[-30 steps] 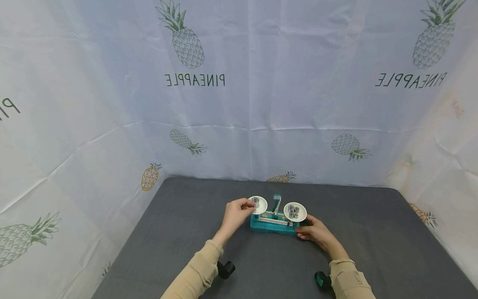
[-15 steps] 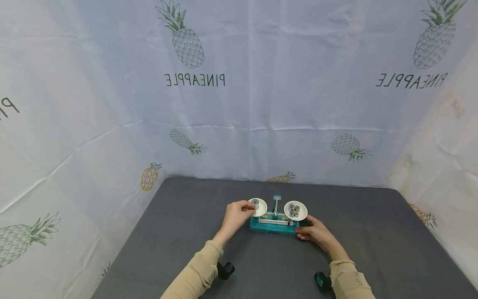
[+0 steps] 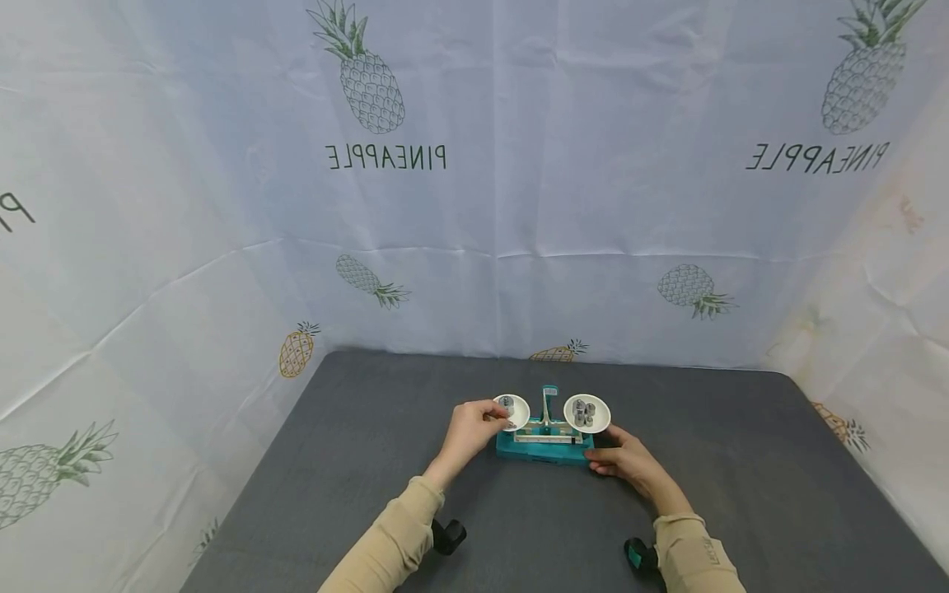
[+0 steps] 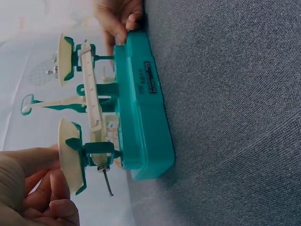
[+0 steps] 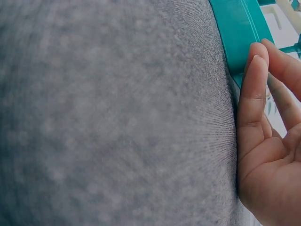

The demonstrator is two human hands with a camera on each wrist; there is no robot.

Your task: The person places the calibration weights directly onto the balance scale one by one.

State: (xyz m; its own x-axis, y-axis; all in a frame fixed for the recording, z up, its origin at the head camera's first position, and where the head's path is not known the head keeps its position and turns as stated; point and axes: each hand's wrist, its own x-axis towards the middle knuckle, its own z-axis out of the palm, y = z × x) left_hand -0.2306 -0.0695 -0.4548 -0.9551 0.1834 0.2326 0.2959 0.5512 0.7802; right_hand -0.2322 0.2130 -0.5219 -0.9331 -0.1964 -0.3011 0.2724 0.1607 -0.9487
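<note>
A teal balance scale [image 3: 544, 449] with two cream pans stands on the dark table. The right pan [image 3: 600, 405] bears several metal weights [image 3: 582, 412]. In the left pan [image 3: 521, 407] a metal weight [image 3: 507, 403] shows beside my left hand [image 3: 469, 428]. That hand reaches over the pan's near rim with bent fingers; in the left wrist view the pan hides the fingertips [image 4: 35, 162], and I cannot tell whether they pinch anything. My right hand [image 3: 628, 461] grips the right end of the base, its fingers [image 5: 254, 87] at the corner in the right wrist view.
The grey cloth-covered table [image 3: 534, 527] reaches around the scale on all sides. Pineapple-print curtains [image 3: 474, 206] hang behind it and along both sides. Black wrist devices [image 3: 448, 537] hang below the beige sleeves [image 3: 393, 535].
The left pan has sunk a little and the right pan has risen, so they stand almost level. The pointer is now more upright. My left hand has dipped slightly; my right hand stays put.
</note>
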